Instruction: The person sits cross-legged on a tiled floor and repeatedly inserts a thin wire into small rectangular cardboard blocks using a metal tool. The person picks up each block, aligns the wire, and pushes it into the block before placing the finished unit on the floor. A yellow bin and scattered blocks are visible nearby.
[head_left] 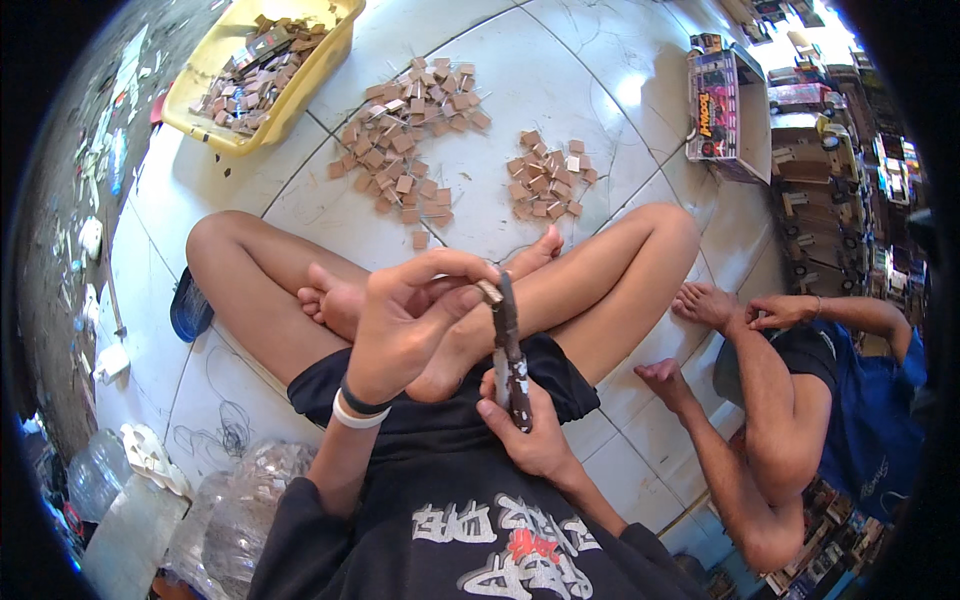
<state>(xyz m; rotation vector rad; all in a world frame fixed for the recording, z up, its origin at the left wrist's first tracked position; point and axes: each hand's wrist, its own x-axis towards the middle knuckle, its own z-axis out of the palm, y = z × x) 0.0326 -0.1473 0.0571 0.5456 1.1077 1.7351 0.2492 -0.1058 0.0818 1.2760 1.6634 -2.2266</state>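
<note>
My left hand (pixel 410 315) is closed in a pinch, thumb and forefinger on a small brown wooden block (pixel 489 291). Below it, my right hand (pixel 532 428) grips the worn, paint-spotted handles of a pair of pliers (pixel 510 360). The dark jaws point away from me and meet the block's edge; whether they are clamped on it I cannot tell. Both hands are above my crossed legs. On the tiles beyond my feet lie a large pile of brown blocks (pixel 405 145), several with thin pale sticks, and a smaller pile (pixel 550 178) to its right.
A yellow basin (pixel 235 135) with more blocks stands at far left. A printed box (pixel 728 115) is at far right, beside stacked wooden toy trucks (pixel 815 190). Another person (pixel 790 400) sits close on my right. Plastic bags (pixel 250 510) lie at near left.
</note>
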